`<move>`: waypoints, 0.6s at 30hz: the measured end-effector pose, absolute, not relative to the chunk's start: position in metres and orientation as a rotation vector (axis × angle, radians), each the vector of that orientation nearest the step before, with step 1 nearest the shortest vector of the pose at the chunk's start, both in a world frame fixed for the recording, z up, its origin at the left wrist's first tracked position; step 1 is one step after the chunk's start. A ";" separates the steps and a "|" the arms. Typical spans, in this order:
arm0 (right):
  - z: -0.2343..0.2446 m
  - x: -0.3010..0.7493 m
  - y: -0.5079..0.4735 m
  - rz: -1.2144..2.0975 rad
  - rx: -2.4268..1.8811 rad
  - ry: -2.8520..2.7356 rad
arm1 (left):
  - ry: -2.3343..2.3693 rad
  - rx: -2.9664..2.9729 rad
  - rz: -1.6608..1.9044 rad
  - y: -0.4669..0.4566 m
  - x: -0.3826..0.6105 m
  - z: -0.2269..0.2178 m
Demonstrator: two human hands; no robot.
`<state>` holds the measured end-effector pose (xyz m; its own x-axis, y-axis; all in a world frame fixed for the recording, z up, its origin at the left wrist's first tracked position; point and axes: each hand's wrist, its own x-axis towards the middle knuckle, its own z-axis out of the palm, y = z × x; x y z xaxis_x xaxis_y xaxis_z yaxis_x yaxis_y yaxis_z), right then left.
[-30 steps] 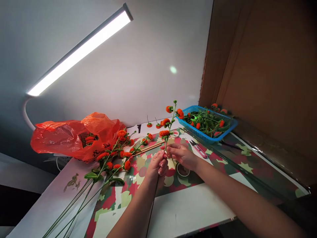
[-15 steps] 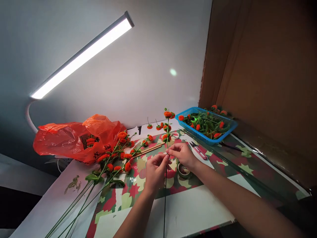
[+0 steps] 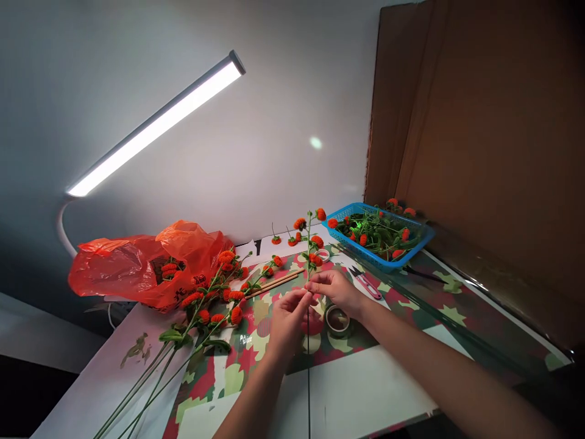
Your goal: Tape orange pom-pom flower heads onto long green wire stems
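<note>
Upright in front of me stands an artificial flower stem [image 3: 309, 244] with several fluffy orange blooms and a dark wire running down toward my body. My right hand [image 3: 336, 289] pinches it just under the lowest blooms. Directly below, touching it, my left hand [image 3: 291, 311] has thumb and finger closed round the same stem. Whether a strip of tape lies between the fingertips is too small to tell. A roll of green tape [image 3: 338, 320] rests on the table below my right hand. Pink-handled thread snips [image 3: 367, 284] are beyond my right wrist.
Several finished orange flower stems [image 3: 201, 317] lie at left, beside a red plastic bag [image 3: 114, 268]. A blue basket [image 3: 406, 259] of flowers and greenery stands back right. Wooden sticks [image 3: 276, 282], a white tape ring [image 3: 322, 255] and loose blooms [image 3: 276, 240] lie behind my hands. A lit lamp [image 3: 159, 125] hangs above.
The flower stem has turned between my fingers, so its blooms now spread to both sides. Both hands stay pinched at nearly the same place. The camera view has shifted slightly.
</note>
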<state>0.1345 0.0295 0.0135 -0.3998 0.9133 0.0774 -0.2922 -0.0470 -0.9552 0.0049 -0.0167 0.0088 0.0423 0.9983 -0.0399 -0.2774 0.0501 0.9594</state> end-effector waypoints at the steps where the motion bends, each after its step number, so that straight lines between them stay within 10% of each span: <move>1: 0.014 0.136 0.031 1.584 -0.783 -1.297 | 1.085 1.100 1.321 -0.017 0.005 0.010; 18: 0.015 0.135 0.027 1.731 -0.697 -1.174 | 1.005 1.042 1.260 -0.017 0.001 0.012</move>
